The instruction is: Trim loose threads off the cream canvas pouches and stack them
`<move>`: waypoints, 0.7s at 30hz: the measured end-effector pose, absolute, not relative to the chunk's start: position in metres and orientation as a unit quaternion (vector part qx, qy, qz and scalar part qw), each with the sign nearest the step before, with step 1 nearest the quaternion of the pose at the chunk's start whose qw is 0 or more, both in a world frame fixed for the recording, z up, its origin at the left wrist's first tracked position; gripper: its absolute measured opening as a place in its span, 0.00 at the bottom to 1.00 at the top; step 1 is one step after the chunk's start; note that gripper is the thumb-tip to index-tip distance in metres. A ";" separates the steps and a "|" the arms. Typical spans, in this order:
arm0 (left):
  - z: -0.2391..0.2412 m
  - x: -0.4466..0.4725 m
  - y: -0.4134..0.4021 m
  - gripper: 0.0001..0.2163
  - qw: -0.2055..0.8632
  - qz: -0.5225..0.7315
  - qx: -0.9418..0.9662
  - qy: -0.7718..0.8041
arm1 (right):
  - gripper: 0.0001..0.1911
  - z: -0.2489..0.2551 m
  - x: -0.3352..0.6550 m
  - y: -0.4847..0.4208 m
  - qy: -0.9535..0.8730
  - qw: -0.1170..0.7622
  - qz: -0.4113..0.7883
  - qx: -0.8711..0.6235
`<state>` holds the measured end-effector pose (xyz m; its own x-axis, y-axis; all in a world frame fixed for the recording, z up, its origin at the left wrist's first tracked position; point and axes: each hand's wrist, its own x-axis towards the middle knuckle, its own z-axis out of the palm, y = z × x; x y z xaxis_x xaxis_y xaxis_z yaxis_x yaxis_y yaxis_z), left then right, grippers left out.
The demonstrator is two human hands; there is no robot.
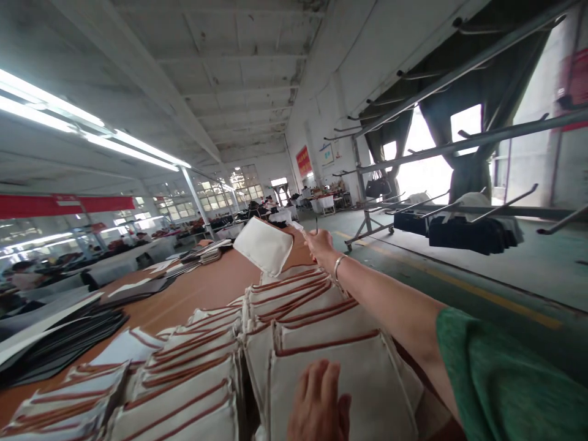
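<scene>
My right hand point(320, 244) is stretched far forward over the table, with a bracelet on the wrist. It grips a thin dark tool like a pen and a white fabric piece point(264, 245) that hangs tilted in the air. My left hand point(318, 403) rests flat, fingers apart, on the nearest stack of white fabric panels with brown trim point(321, 343). More rows of these panels point(193, 361) lie overlapped to the left.
The long brown table point(202, 285) carries dark grey sheets point(59, 343) at the left and mixed pieces farther back. A metal rack point(459, 214) with dark items stands on the green floor at the right. People work at distant tables.
</scene>
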<state>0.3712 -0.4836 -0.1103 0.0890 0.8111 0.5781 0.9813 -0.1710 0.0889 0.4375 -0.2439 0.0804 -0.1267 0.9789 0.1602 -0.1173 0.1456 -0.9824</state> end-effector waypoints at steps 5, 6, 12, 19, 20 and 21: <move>-0.123 0.405 -0.418 0.18 0.140 -0.159 -0.756 -0.619 | 0.10 0.011 0.495 -0.255 -0.553 0.525 0.498 -0.412; -0.123 0.408 -0.413 0.17 0.142 -0.159 -0.757 -0.617 | 0.09 -0.003 0.510 -0.262 -0.555 0.525 0.497 -0.412; -0.112 0.426 -0.395 0.10 0.167 -0.151 -0.756 -0.615 | 0.10 -0.067 0.590 -0.310 -0.529 0.554 0.479 -0.428; -0.101 0.434 -0.428 0.11 0.151 -0.138 -0.784 -0.587 | 0.15 -0.078 0.622 -0.329 -0.555 0.541 0.485 -0.405; -0.097 0.429 -0.441 0.10 0.143 -0.143 -0.789 -0.581 | 0.16 -0.072 0.625 -0.333 -0.572 0.526 0.498 -0.385; -0.091 0.423 -0.456 0.09 0.126 -0.155 -0.795 -0.573 | 0.16 -0.064 0.628 -0.337 -0.592 0.503 0.516 -0.360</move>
<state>0.4234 -0.4559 -0.0909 0.2962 0.8717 0.3904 0.9497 -0.3124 -0.0228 0.6279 -0.3374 -0.0636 -0.2347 0.9458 0.2245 -0.0937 0.2079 -0.9737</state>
